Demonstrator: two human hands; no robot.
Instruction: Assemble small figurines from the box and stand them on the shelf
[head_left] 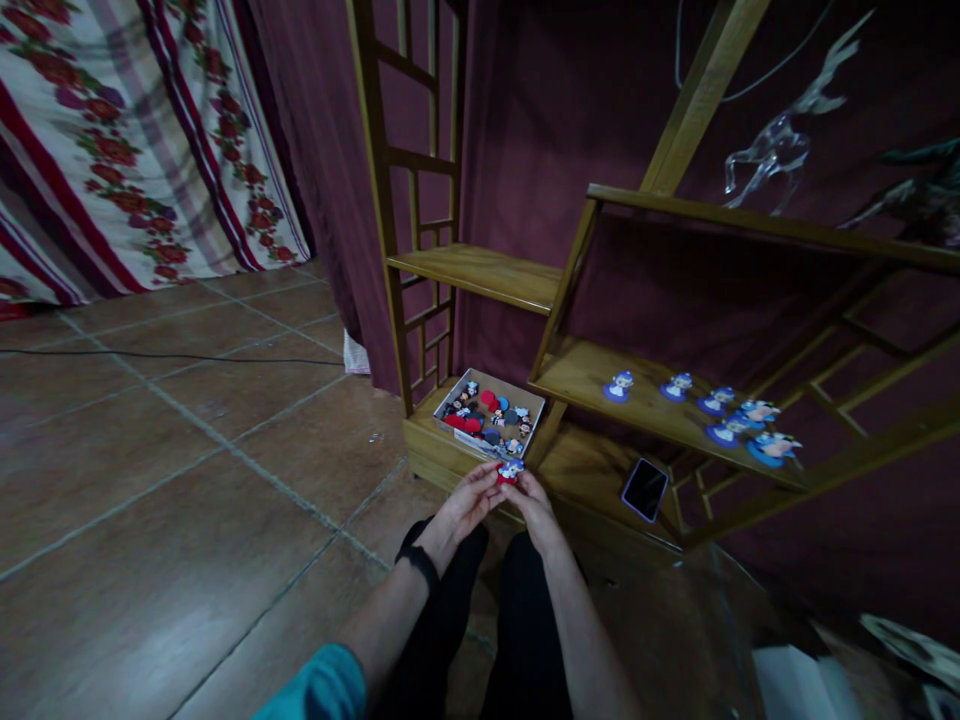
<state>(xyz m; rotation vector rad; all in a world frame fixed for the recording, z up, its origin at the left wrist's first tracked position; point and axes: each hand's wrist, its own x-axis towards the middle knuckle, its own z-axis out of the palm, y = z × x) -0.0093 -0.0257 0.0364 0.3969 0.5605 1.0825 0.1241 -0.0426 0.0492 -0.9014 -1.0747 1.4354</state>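
Note:
Between the fingertips of my left hand [470, 503] and my right hand [533, 503] is a small toy figurine [511, 469], white and purple with a red base. Both hands are closed on it, just in front of a shallow cardboard box [537, 412]. Loose figurines and round red, blue and dark discs lie jumbled in that box, which rests on the low left shelf. To the right, several white-and-purple figurines [619, 386] stand on round bases on the middle wooden shelf [577, 372]. Two pinkish-and-blue figurines [774, 447] are at its right end.
A phone [645, 490] lies on the lower shelf at right. A clear deer ornament [780, 145] stands on the upper shelf. A dark cable [187, 357] crosses the tiled floor [225, 480]. Patterned fabric [150, 150] hangs at left, and a pale box [799, 682] is at bottom right.

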